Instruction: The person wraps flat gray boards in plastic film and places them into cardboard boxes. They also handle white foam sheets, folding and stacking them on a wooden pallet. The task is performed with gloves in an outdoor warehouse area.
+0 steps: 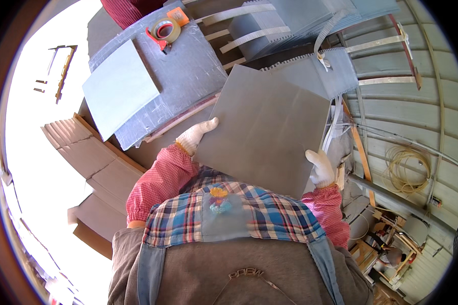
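Note:
A flat grey sheet (264, 127), roughly square, is held up in front of my body, tilted. My left hand (197, 135), in a white glove, grips its left edge with the thumb lying on the face. On the opposite side my right hand (320, 169), also gloved in white, holds the right edge; the fingers behind the sheet are hidden on both hands. Beyond my left hand, a lighter grey sheet (121, 89) lies on a larger scuffed grey board (188, 76). A tape dispenser (165, 31) with a red handle and a tape roll rests on that board.
Strapped stacks of grey sheets (269, 38) stand at the far side, with a ridged-edge sheet (336, 71) near them. Folded cardboard (107, 173) is at my left. To the right are a coiled yellowish hose (408, 168), a pipe (402, 203) and a wooden frame (392, 244).

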A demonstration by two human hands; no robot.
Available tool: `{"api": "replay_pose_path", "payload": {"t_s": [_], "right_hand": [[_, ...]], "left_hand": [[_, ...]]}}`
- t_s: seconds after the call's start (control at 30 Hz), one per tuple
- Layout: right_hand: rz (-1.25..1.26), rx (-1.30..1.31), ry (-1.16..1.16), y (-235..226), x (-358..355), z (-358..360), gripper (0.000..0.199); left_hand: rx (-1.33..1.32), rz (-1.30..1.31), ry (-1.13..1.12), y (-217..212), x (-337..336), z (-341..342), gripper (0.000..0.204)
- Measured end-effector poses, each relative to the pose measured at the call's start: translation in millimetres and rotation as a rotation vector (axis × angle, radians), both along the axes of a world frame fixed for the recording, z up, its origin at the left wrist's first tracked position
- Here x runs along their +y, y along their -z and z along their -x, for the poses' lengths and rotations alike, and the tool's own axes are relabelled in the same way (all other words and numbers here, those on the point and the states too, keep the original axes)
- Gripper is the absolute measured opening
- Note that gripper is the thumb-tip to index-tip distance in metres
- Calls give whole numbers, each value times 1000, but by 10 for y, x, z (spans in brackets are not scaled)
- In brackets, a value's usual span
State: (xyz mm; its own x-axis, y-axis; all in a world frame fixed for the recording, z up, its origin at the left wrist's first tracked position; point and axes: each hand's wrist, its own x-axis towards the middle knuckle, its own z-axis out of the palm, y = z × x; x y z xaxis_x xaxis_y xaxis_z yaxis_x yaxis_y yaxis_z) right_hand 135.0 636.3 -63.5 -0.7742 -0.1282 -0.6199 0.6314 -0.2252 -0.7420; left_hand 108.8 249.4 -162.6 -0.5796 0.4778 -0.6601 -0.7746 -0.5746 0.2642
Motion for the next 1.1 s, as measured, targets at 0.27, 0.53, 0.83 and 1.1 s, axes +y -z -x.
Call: {"api": "replay_pose_path", "payload": {"t_s": [0.27,0.53,0.83,1.1], "right_hand": [[32,101,-213,222,-683,500,48],[-254,208,-308,189,-1863,1187,52],[-331,426,-421,768,-2646,1443,45],[-232,392,-472,972,-2972,1319,44]], "left_hand": [[243,0,-210,-153,-688,-413,77],[308,206,-448,-131,-1051,-1012,94],[64,325,-696,121,-1237,-1503,80],[-160,502,-928,-85,-1106,-1793,83]]}}
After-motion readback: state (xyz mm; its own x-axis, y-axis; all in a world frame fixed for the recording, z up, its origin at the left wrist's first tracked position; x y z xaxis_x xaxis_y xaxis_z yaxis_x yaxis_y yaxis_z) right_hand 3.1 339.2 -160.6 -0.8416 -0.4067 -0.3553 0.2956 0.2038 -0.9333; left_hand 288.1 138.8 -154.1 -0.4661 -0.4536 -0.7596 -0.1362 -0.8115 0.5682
